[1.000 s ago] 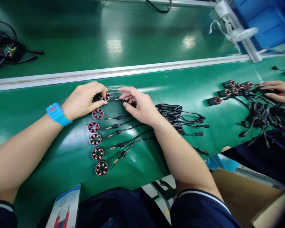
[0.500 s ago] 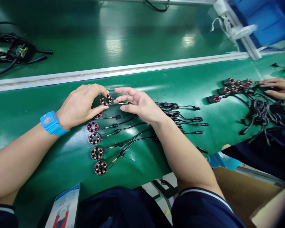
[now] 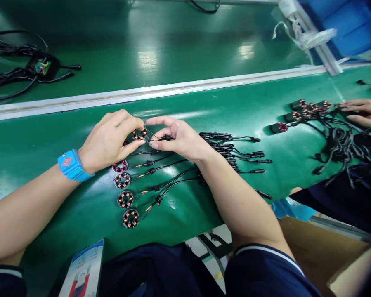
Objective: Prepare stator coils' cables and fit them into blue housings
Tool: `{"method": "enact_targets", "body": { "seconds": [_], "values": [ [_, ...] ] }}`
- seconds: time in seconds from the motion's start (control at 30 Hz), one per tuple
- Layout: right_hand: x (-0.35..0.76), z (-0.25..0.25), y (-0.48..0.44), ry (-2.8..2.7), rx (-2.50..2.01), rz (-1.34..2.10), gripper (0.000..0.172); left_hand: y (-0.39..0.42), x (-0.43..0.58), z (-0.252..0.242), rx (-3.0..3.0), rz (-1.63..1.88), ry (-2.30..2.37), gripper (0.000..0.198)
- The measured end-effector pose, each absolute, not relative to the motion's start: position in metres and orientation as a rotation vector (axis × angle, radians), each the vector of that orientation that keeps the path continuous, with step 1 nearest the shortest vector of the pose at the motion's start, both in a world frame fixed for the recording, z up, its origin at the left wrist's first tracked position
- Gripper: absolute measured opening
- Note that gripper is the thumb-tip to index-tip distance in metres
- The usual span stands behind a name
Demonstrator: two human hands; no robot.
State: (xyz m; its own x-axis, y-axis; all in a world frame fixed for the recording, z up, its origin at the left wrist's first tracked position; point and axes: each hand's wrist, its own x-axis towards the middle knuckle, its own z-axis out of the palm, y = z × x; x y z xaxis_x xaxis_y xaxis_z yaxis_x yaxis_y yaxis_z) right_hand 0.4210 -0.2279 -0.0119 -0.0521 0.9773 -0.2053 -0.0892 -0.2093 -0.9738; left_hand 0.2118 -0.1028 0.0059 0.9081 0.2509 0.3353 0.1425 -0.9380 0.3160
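Note:
Between thumb and fingers, my left hand (image 3: 112, 138) grips a ring-shaped motor stator (image 3: 138, 134) with copper windings. Thin wires run from it to my right hand (image 3: 179, 140), whose thumb and a finger pinch them near a black cable grommet (image 3: 166, 138); its index finger stretches toward the stator. Below my hands lies a column of similar stators, among them one with red windings (image 3: 120, 166) and a copper one (image 3: 131, 218) nearest me. Their black cables (image 3: 182, 180) lead right into tied bundles (image 3: 216, 136), partly hidden by my right forearm.
At the right, a co-worker's hand (image 3: 363, 112) is beside a heap of stators (image 3: 309, 109) and tangled cables (image 3: 343, 144). An opened black box with wires (image 3: 43, 66) sits behind the metal rail (image 3: 173, 88). A blue bin (image 3: 349, 29) stands back right; a printed box (image 3: 83, 270) lies near me.
My left hand has moved slightly right with the stator. My right thumb and finger have closed on its wires, and the grommet end has shifted slightly.

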Motion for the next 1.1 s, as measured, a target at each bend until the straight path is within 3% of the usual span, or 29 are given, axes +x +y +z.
{"method": "enact_targets", "body": {
  "seconds": [0.3,0.57,0.9,0.97,1.1],
  "values": [
    [0.417,-0.009,-0.225,-1.284,-1.348,1.251,0.064,-0.073,0.21,0.001,2.587,0.273,0.27,0.033],
    [0.421,-0.013,-0.225,-1.345,-1.362,1.248,0.067,-0.083,0.218,-0.003,2.606,0.464,0.237,0.022],
    [0.423,-0.011,-0.23,-1.486,-1.487,1.073,0.069,-0.084,0.212,0.002,2.706,0.416,0.404,0.022],
    [0.43,-0.004,-0.236,-1.52,-1.516,0.957,0.061,-0.08,0.204,0.01,2.71,0.428,0.388,0.02],
    [0.441,0.015,-0.25,-1.653,-1.591,0.721,0.021,-0.075,0.19,0.025,2.752,0.412,0.267,0.026]
  ]
}}
